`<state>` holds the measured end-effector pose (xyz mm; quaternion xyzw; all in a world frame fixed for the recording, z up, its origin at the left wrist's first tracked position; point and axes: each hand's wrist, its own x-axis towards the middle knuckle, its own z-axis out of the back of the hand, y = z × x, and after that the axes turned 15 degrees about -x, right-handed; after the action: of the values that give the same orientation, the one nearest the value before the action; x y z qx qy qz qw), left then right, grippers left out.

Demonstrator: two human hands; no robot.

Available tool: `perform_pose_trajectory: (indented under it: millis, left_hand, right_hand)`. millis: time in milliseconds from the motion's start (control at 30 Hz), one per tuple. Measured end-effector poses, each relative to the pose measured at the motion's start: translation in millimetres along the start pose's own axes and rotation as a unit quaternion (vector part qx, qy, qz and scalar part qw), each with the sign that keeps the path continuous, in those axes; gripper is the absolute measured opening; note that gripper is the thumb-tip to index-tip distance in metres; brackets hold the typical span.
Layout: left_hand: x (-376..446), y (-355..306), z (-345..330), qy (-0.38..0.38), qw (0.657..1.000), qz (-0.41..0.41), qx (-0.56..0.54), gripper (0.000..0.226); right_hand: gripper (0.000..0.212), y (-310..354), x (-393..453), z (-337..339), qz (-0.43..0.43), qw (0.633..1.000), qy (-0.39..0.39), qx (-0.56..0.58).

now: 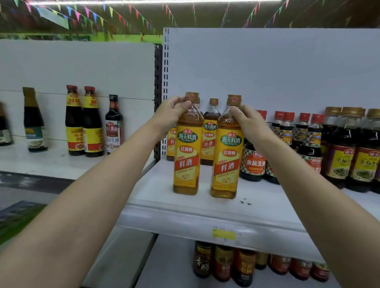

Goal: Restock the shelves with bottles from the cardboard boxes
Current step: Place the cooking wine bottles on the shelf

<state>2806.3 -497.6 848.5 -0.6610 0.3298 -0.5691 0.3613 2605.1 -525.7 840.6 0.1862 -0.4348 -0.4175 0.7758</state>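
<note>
On the white shelf (pixel 269 202), near its front edge, stand two amber bottles side by side — the left hand (pixel 172 113) pinches the neck of the left bottle (pixel 187 152), the right hand (pixel 248 122) curls round the neck of the right bottle (pixel 227 158). Behind them stand more of the same (pixel 209 136); right of them, dark sauce bottles (pixel 254 163). Pushed back too fast, either could knock that rear row over — being tall and held high, they would tip easily.

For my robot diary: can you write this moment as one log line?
left hand grips left amber bottle neck | right hand grips right amber bottle neck | both upright on shelf
</note>
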Motion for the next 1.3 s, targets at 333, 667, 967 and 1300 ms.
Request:
perform_pose_trajectory:
  millis: [333,667,967,1300]
  left_hand:
    - [-75.4,67.7,2.9,-0.012,0.971,0.110,0.212,0.087]
    - [-98.5,88.5,-2.7,-0.029,0.949,0.020,0.312,0.115]
    - [-80.6,85.7,0.7,-0.033,0.951,0.039,0.306,0.109]
    - [-61.6,93.5,13.8,-0.037,0.942,0.053,0.330,0.102]
  right_hand:
    - [0.122,-71.6,-61.7,-37.6,-0.078,0.975,0.166,-0.129]
    - [0.117,-70.2,-80.4,-56.7,-0.002,0.968,0.005,-0.252]
    - [0.109,-63.3,-62.1,-77.3,0.012,0.966,0.008,-0.258]
    - [0.105,-61.7,-45.4,-94.7,0.006,0.961,0.016,-0.277]
